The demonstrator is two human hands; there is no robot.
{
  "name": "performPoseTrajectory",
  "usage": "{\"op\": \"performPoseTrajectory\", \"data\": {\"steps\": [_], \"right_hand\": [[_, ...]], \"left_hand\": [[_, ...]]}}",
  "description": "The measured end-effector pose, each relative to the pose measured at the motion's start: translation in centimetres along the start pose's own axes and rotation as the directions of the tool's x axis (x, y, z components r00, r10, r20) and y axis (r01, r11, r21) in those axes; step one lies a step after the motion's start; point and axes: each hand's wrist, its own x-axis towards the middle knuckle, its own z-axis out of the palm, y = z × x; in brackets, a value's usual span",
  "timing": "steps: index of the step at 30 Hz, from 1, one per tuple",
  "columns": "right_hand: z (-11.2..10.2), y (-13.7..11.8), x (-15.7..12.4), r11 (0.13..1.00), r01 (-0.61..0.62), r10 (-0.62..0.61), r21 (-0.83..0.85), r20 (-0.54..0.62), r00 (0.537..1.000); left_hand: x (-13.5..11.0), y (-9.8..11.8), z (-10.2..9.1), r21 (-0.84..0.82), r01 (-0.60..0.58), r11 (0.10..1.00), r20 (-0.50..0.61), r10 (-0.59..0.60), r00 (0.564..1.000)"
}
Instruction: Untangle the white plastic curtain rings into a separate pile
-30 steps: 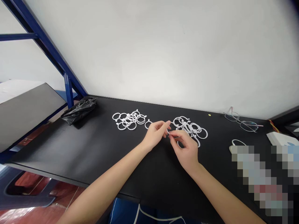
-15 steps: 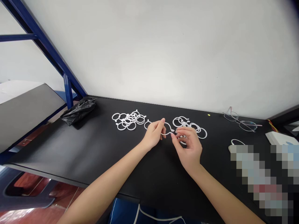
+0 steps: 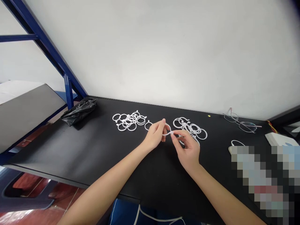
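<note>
A white plastic curtain ring (image 3: 167,134) is held between my two hands over the black table. My left hand (image 3: 154,135) is closed around its left side, hiding much of the loop. With thumb and index finger, my right hand (image 3: 187,149) pinches the ring's right end, where the two tips meet; whether they are locked cannot be made out. Another ring (image 3: 146,126) lies partly behind my left hand. A pile of similar white rings (image 3: 127,121) is on the left, and a second pile (image 3: 196,128) lies just beyond my right hand, partly covered by it.
A crumpled black plastic bag (image 3: 79,112) lies at the table's (image 3: 77,153) left back. Eyeglasses (image 3: 247,126) rest at the right back, near a white box (image 3: 281,139) and a blurred-out object. The wall (image 3: 150,62) borders the table's far side.
My right hand has shifted slightly left and its fingers have closed in. The ring's ends, apart before, are now together at the fingertips. My left hand stays about where it was.
</note>
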Motion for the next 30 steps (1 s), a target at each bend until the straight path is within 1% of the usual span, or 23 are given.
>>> {"op": "performPoseTrajectory", "data": {"steps": [4, 7, 11, 15, 18, 24, 25, 27, 30], "right_hand": [[0.10, -0.17, -0.08, 0.994, -0.089, 0.090, 0.057, -0.009, 0.996], [0.21, -0.37, -0.16, 0.991, -0.092, 0.091, 0.098, 0.015, 0.996], [0.26, -0.52, -0.21, 0.990, -0.088, 0.083, 0.110, 0.053, 0.995], [0.24, -0.39, -0.30, 0.989, -0.069, 0.062, 0.130, 0.060, 0.996], [0.25, -0.32, -0.37, 0.987, -0.059, 0.050, 0.147, 0.066, 0.997], [0.16, -0.50, -0.33, 0.990, -0.025, 0.014, 0.138, 0.077, 0.997], [0.08, -0.51, -0.35, 0.991, -0.017, 0.005, 0.131, 0.097, 0.995], [-0.10, -0.45, -0.44, 0.994, -0.013, -0.007, 0.111, 0.177, 0.984], [-0.29, -0.19, -0.72, 0.996, -0.021, -0.005, 0.084, 0.303, 0.953]], "left_hand": [[-0.85, 0.27, 0.02, 0.174, -0.167, 0.970, 0.017, 0.167, 0.986], [-1.01, 0.30, -0.19, 0.217, -0.198, 0.956, -0.001, 0.203, 0.979], [-0.77, 0.01, -0.41, 0.176, -0.187, 0.967, -0.049, 0.198, 0.979], [-0.69, -0.13, -0.39, 0.125, -0.164, 0.979, -0.080, 0.175, 0.981], [-0.67, -0.10, -0.35, 0.116, -0.166, 0.979, -0.074, 0.175, 0.982], [-0.62, 0.18, -0.31, 0.182, -0.166, 0.969, -0.044, 0.177, 0.983], [-0.64, 0.25, -0.30, 0.187, -0.161, 0.969, -0.037, 0.171, 0.985], [-0.68, 0.36, -0.29, 0.191, -0.149, 0.970, -0.025, 0.157, 0.987], [-0.69, 0.45, -0.27, 0.184, -0.126, 0.975, -0.006, 0.130, 0.992]]}}
